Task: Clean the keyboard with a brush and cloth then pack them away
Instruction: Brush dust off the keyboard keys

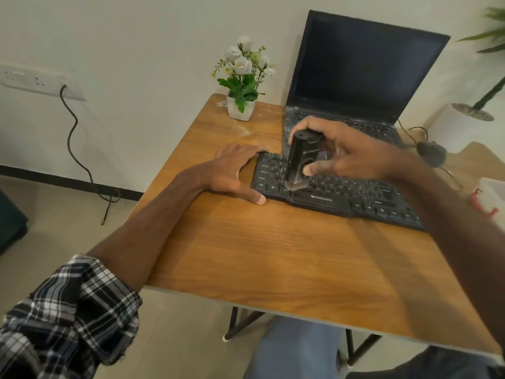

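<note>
The right hand (347, 154) grips the brush (299, 157): the thumb presses the handle's near side and the fingers curl round its far side. The brush stands almost upright, its top leaning slightly away. Its lower end sits straight below the grip, touching the keys in the left part of the keyboard (355, 195).

The keyboard lies under the grip and runs off to its right, slanted across the table (273, 255). To the left of the grip the left hand (235, 173) lies flat, palm down, with the fingers spread. Its fingertips reach the keyboard's left end and its thumb rests on the wood by the near corner. It holds nothing.

Just behind the grip is an open laptop (363, 75), its screen dark and its base partly hidden by the right hand. Behind and to the left stands a pot (241, 108) of white flowers. To the right, past the wrist, lies a mouse (431, 153), blurred. Further right is a white box (492, 198) with red clasps.

The brush is black, with a blocky, rounded handle and a short greyish tip. The keyboard is black plastic with a raised pad at its front edge bearing a white logo. The table top is warm wood grain with a pale edge, on thin black legs. The left sleeve (68, 310) is black and white plaid, rolled up.
</note>
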Available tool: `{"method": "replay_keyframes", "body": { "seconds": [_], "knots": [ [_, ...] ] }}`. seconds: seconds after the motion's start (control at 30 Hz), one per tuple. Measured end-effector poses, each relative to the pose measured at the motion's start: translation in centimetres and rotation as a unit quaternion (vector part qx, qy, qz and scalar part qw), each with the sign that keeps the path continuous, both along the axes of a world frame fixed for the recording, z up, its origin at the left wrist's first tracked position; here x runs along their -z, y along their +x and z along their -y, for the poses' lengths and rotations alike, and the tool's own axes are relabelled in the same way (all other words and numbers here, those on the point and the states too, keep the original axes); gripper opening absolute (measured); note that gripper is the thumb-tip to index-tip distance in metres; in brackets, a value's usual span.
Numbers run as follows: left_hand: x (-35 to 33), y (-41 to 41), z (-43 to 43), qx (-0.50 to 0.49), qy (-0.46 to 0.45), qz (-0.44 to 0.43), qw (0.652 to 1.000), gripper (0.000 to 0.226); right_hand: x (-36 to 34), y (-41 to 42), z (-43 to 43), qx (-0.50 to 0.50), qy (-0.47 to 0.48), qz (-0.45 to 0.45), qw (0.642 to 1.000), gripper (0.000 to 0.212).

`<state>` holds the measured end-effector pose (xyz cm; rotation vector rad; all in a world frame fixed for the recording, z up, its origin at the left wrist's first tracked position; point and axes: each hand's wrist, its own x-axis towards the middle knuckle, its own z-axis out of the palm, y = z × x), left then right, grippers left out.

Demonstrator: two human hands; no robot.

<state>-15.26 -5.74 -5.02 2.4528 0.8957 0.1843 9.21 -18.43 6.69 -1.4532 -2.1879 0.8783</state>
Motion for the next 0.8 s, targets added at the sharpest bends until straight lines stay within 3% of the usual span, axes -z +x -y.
{"method": "replay_keyframes", "body": {
  "seconds": [0.23,0.47,0.67,0.8],
  "knots": [
    [0.0,0.0,0.0,0.004,0.005,0.003,1.000,0.132,2.5,4.3,2.8,0.028,0.013,-0.012,0.999,0.049],
    [0.0,0.2,0.0,0.007,0.007,0.000,1.000,0.131,0.1,11.5,6.4,0.069,-0.058,0.085,0.992,0.049],
    [0.4,0.1,-0.4,-0.002,0.009,-0.002,1.000,0.131,3.2,10.0,7.0,0.118,0.052,-0.047,0.991,0.048],
    [0.7,0.1,-0.9,-0.001,0.008,-0.005,1.000,0.132,3.5,12.7,9.1,0.147,0.054,-0.035,0.987,0.049]
  ]
}}
